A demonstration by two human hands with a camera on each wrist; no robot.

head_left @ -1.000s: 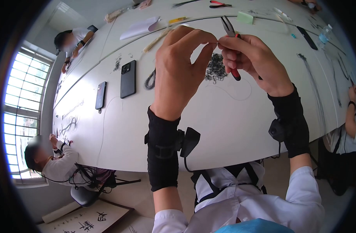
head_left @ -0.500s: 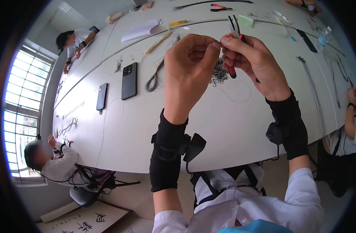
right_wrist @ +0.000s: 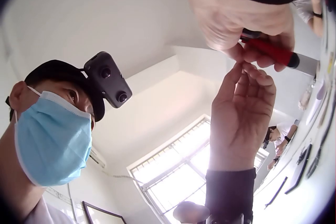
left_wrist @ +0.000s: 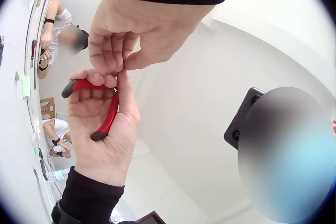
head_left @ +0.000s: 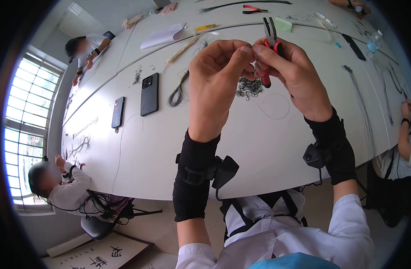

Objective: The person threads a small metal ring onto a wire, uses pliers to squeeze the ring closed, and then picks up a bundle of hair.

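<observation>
In the head view my left hand [head_left: 212, 89] and right hand [head_left: 297, 83] meet fingertip to fingertip above the table. My left thumb and index finger pinch a small thin piece, mostly hidden by the fingertips. Pliers [head_left: 270, 31] with red and black handles lie across my right hand, their jaws pointing away from me and slightly parted. The fingers curl around one red handle [left_wrist: 86, 84], seen in the left wrist view, while the right thumb and index tip reach the pinched piece. Below the hands lies a pile of small dark metal links [head_left: 249, 88].
A thin looped line [head_left: 288, 107] lies near the pile. Left of my hands are a coil of dark strands [head_left: 175, 95], a large phone [head_left: 149, 95] and a smaller phone [head_left: 118, 112]. Other pliers [head_left: 255, 9] lie at the far side. Other people sit around the table.
My left hand has shifted slightly right and its fingers have curled more. The pliers have turned in my right hand, and both hands now sit closer together.
</observation>
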